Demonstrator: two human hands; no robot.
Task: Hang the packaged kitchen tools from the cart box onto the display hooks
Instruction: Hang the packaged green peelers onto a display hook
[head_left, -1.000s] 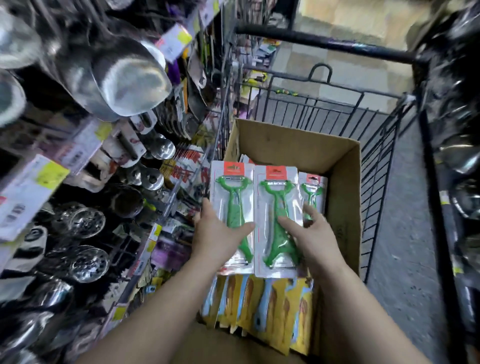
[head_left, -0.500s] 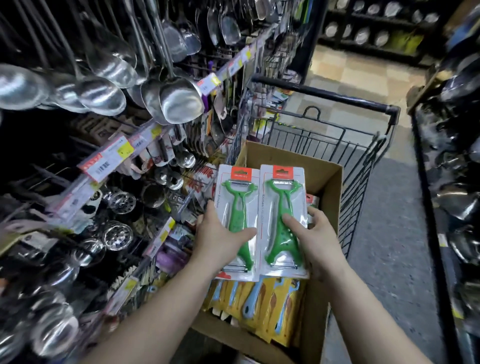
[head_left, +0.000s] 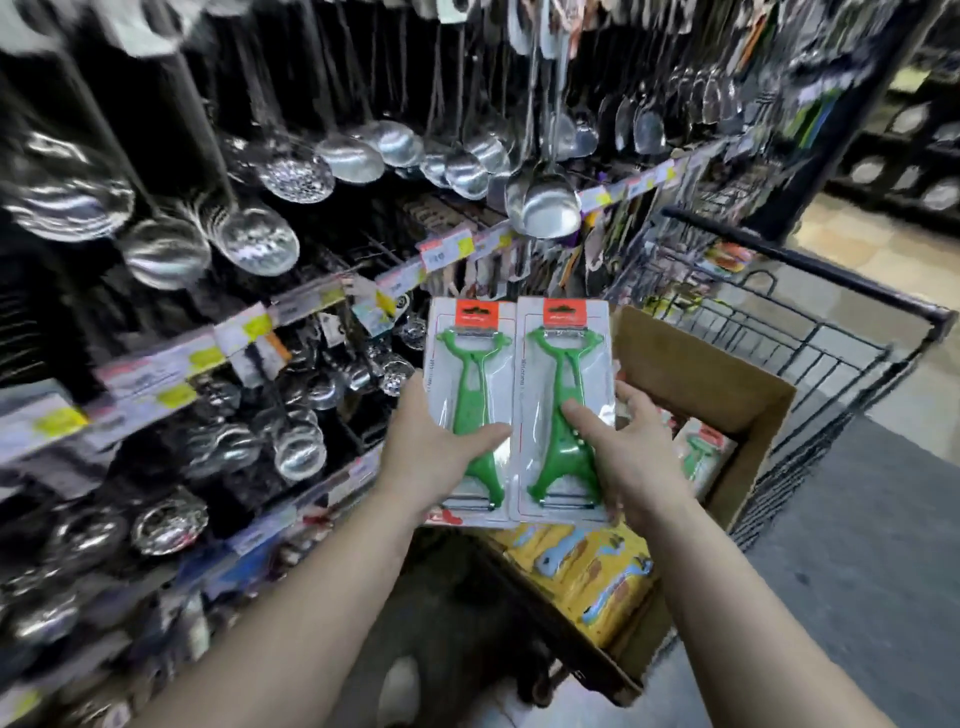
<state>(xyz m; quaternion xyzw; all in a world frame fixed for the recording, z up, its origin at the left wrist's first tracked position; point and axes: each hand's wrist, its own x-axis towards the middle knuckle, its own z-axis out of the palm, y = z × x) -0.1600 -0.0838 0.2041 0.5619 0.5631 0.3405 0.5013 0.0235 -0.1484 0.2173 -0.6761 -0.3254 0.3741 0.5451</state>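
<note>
Hands hold two clear blister packs of green plastic peelers side by side above the brown cardboard box (head_left: 717, 384): left hand (head_left: 431, 457) grasping one pack (head_left: 470, 364), right hand (head_left: 631, 462) the other (head_left: 563, 364), thumbs pressed across the fronts.

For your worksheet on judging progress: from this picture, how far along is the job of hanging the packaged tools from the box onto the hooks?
Early stage. Done: two green peeler packs are out of the cardboard box. In hand: the left hand grips the left pack, the right hand the right pack, both held up beside the display, neither on a hook. Left: hang both, then the green pack and yellow packs in the box.
</note>
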